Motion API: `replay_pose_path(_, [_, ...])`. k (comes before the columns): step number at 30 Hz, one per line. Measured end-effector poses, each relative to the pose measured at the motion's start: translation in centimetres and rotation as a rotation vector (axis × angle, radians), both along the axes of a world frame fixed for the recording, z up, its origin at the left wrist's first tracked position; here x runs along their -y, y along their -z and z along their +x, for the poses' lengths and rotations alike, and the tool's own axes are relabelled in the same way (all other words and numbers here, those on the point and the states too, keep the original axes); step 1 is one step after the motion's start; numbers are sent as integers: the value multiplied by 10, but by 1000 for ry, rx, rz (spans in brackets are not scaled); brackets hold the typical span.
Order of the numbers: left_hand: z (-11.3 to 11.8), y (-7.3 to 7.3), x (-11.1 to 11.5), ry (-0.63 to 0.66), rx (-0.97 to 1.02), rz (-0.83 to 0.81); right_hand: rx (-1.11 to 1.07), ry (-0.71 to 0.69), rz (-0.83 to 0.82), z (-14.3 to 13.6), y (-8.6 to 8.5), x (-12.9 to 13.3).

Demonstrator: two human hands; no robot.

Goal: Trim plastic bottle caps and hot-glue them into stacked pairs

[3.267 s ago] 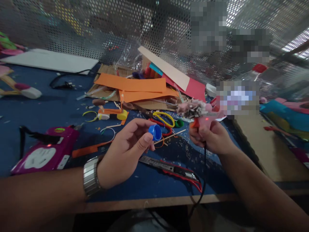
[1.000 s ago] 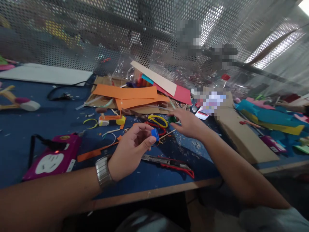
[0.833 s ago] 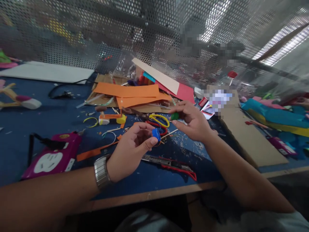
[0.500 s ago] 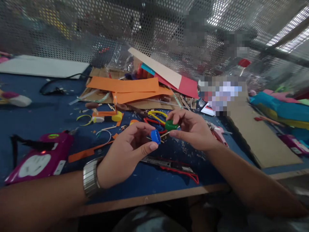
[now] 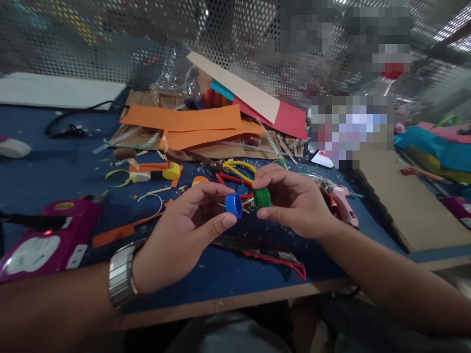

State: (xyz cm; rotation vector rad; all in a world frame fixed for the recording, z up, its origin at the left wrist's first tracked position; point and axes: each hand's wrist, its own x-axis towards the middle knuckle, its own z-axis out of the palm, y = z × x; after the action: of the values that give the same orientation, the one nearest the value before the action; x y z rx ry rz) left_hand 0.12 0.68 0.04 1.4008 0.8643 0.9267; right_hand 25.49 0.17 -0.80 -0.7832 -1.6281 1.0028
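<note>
Pinching a blue cap [image 5: 231, 206] between thumb and fingers, the left hand [image 5: 180, 240] holds it above the table [image 5: 221, 277], its open rim turned toward the other cap. The right hand [image 5: 298, 203] grips a green cap [image 5: 262, 198] the same way, thumb below and fingers above, and a narrow gap keeps the two caps apart. Under the hands, a cutter knife [image 5: 274, 255] lies slantwise, its red loop end near the front edge [image 5: 221, 306] and its other end hidden behind the left hand. Between knife and wooden edge runs a strip of blue surface, widest on the left, below the wrist with the metal watch band [image 5: 122, 275]. Room is tighter beyond the caps: scissors [image 5: 218, 166] with yellow and red handles lie just behind them, and orange sheets [image 5: 180, 117] rest on cardboard farther back, near the perforated screen [image 5: 140, 51]. Just right of the right hand sits a pink glue gun [image 5: 345, 203], with the long edge of a cardboard panel [image 5: 408, 206] past it. Over on the left, a purple box [image 5: 71, 228] stands beside the left forearm, a red light glowing on it.
</note>
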Motion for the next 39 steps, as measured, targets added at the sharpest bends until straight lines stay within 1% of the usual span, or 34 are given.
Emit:
replay_pose_path(4, [-1, -2, 0, 3, -27, 17, -16, -9, 19, -6, 2, 6])
replay_pose_path(10, [-2, -2, 0, 12, -24, 20, -42, 23, -4, -11, 2, 11])
replay_pose_path(13, [-1, -2, 0, 3, -36, 22, -30, 29, 27, -13, 1, 13])
replay_pose_path(19, [-1, -4, 1, 10, -36, -9, 7, 55, 78, -12, 2, 13])
replay_pose_path(25, [-1, -1, 1, -9, -51, 32, 24, 70, 77, -11, 3, 13])
replay_pose_path(33, [-2, 1, 2, -6, -53, 36, 89, 49, 154, -11, -1, 14])
replay_pose_path(39, [-1, 2, 2, 8, -25, 22, 174, 87, 251, -11, -5, 15])
